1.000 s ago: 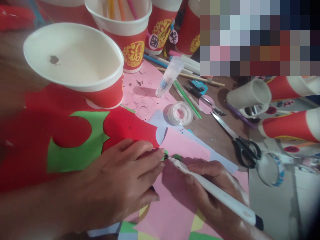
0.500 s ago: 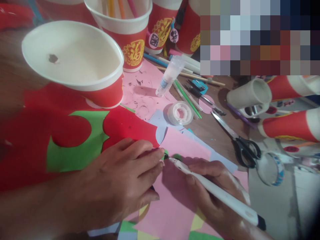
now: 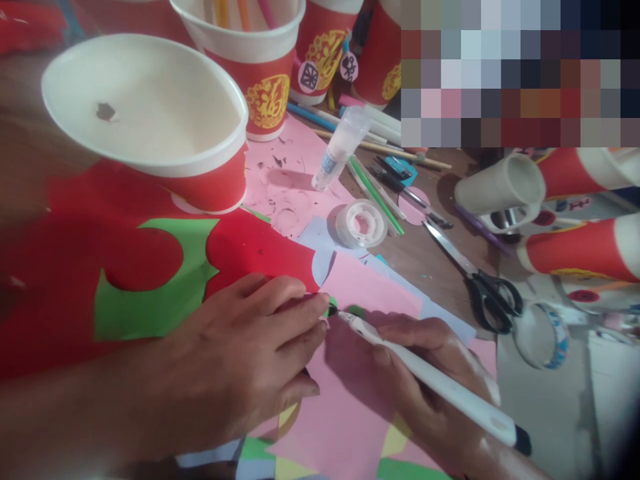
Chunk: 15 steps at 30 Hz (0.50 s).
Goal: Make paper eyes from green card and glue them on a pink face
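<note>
Above pink paper [image 3: 365,380], white pen [image 3: 440,380] is grasped by right fingers [image 3: 420,331], pointed at green piece [image 3: 333,302]; left fingers [image 3: 300,317] are laid beside it, pinch unclear — they could be inked by a slip.

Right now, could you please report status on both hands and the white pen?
Left hand palm-down, fingertips partly covering small green piece. Right hand gripping white pen, tip at that piece. Scissors clear of both hands.

The left hand [image 3: 267,337] hides part of the small green paper piece [image 3: 333,303]; dark detail beside the white plastic pen [image 3: 440,379] is too small to tell. The top edge crops an orange stick [image 3: 243,15]; the red paper [image 3: 50,287] blurs leftward.
</note>
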Motion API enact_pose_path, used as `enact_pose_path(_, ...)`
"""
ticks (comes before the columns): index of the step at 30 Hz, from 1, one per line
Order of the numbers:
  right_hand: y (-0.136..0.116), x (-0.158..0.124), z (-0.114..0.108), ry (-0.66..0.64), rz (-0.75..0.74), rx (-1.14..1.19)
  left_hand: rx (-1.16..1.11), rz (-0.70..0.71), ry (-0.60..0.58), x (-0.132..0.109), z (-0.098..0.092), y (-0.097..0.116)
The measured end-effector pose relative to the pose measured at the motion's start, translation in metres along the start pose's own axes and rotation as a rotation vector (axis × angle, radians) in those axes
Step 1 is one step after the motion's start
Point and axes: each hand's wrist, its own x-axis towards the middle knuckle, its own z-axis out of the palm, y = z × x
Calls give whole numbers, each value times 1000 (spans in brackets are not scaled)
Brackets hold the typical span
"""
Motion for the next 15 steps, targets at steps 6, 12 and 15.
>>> enact_pose_path(6, 3, 1, 3, 51, -84, 21, -7, 44, 19, -3, 5, -2)
enact_pose_path(12, 5, 1, 1, 25, -116, 18, 1, 29, 30, -2, 4, -2)
enact_pose_path(15, 4, 1, 4, 56, -97, 29, 13, 45, 14, -2, 3, -3)
